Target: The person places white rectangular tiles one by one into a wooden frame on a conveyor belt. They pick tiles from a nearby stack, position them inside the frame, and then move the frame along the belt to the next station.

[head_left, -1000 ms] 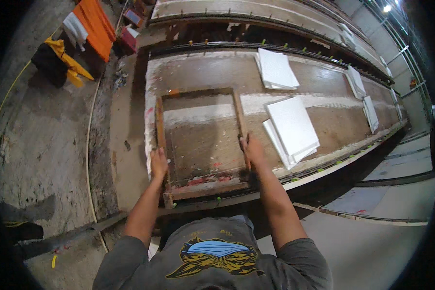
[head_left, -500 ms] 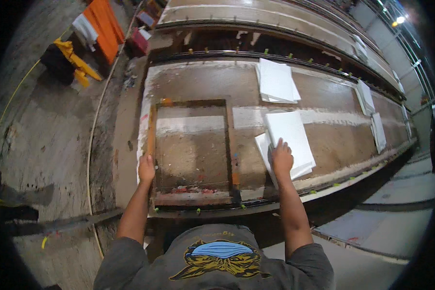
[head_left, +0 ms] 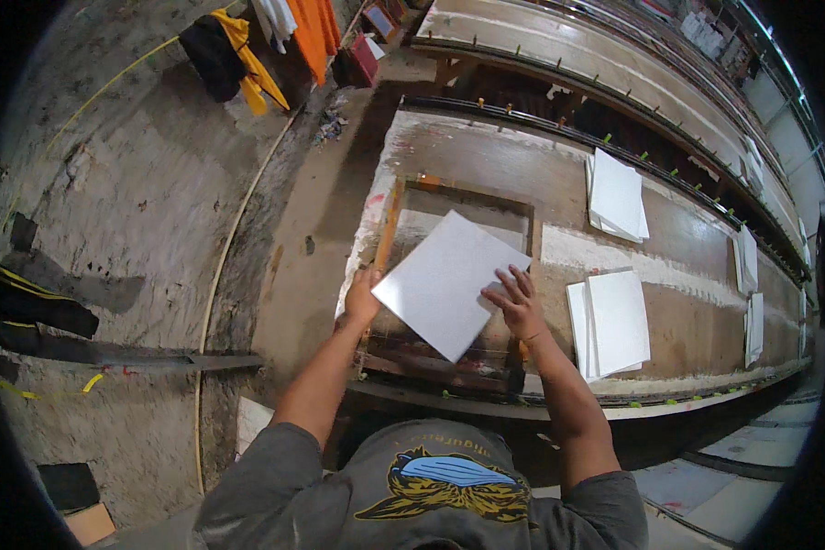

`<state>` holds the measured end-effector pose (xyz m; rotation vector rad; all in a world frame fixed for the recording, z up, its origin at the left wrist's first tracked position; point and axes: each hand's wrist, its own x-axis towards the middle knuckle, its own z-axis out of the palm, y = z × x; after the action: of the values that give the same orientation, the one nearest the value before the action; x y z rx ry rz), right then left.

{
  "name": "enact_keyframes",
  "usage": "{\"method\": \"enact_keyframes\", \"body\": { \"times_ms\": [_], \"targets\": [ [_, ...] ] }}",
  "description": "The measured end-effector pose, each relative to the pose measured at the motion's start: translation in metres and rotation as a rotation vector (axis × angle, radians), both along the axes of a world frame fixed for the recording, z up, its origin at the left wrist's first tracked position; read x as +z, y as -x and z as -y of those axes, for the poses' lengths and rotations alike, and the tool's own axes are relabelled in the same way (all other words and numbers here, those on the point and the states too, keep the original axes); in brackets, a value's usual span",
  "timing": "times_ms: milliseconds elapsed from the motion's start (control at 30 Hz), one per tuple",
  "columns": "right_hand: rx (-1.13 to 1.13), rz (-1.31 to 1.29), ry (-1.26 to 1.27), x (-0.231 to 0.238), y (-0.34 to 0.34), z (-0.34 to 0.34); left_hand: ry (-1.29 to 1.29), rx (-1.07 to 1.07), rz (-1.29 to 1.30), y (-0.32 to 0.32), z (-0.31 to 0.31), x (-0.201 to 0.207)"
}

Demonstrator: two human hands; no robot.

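A white rectangular sheet [head_left: 451,286] is turned cornerwise above the wooden frame [head_left: 390,225], covering much of its opening. My left hand [head_left: 361,301] is closed at the sheet's left corner, beside the frame's left rail. On the opposite side, my right hand [head_left: 521,307] grips the sheet's right edge, its fingers partly spread over the top face. The frame lies at the left end of a long, stained table [head_left: 559,192]. Just right of my right hand sits the near stack of white sheets [head_left: 620,321], slightly fanned.
Another white stack [head_left: 617,194] lies farther back, with more stacks toward the table's right end. A dark rail with small clips [head_left: 559,124] runs along the far edge. Beyond it stands a second long table [head_left: 541,41]. Coloured cloths [head_left: 313,37] hang at the far left.
My right hand has left the near stack and moved left, bringing a white sheet over the frame. My left hand has gone from the frame's left rail to the sheet's corner. The view has shifted.
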<state>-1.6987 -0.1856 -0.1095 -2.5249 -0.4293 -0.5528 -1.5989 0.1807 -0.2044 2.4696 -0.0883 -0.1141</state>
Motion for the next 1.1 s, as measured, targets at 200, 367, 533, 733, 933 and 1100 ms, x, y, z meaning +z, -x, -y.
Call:
{"method": "enact_keyframes", "body": {
  "times_ms": [200, 367, 533, 733, 933, 1100],
  "targets": [
    [-0.299, -0.256, 0.178, -0.035, 0.011, 0.0, -0.079, -0.025, 0.033, 0.008, 0.016, 0.04],
    [-0.614, -0.212, -0.402, -0.056, 0.004, -0.028, -0.066, -0.137, 0.182, 0.006, 0.011, 0.026],
    [-0.84, -0.15, -1.281, -0.072, -0.018, -0.064, -0.079, -0.197, 0.147, 0.001, 0.003, 0.01],
    [-0.886, -0.071, -0.806, -0.092, -0.036, -0.023, -0.049, -0.147, 0.126, 0.001, 0.009, 0.019],
    [-0.808, -0.227, -0.696, -0.083, -0.047, -0.023, -0.113, -0.252, 0.24, 0.001, 0.01, 0.024],
    [-0.735, -0.188, -0.692, -0.125, -0.05, -0.024, -0.179, -0.293, 0.269, 0.003, 0.012, 0.024]
  ]
}}
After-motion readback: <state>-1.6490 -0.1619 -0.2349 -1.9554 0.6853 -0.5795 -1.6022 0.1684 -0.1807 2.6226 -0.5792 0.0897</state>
